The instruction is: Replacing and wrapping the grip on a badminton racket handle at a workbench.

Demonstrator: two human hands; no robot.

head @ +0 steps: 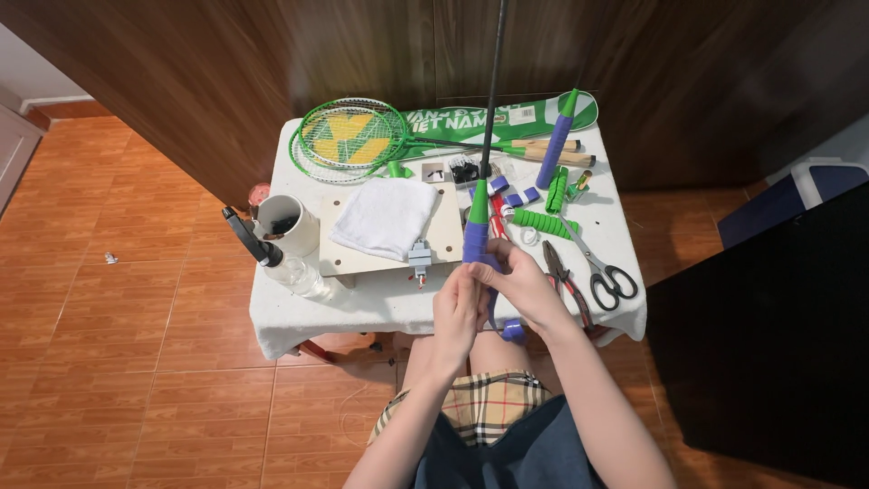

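upright before the table edge (362,312), racket handle (477,237) in purple grip tape, clasped low by left hand (457,312) and right hand (518,282); scissors (605,272) and pliers (566,282) just right.

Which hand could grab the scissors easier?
Probably the right hand: it is on the racket handle nearest the scissors. The left hand holds the handle farther away.
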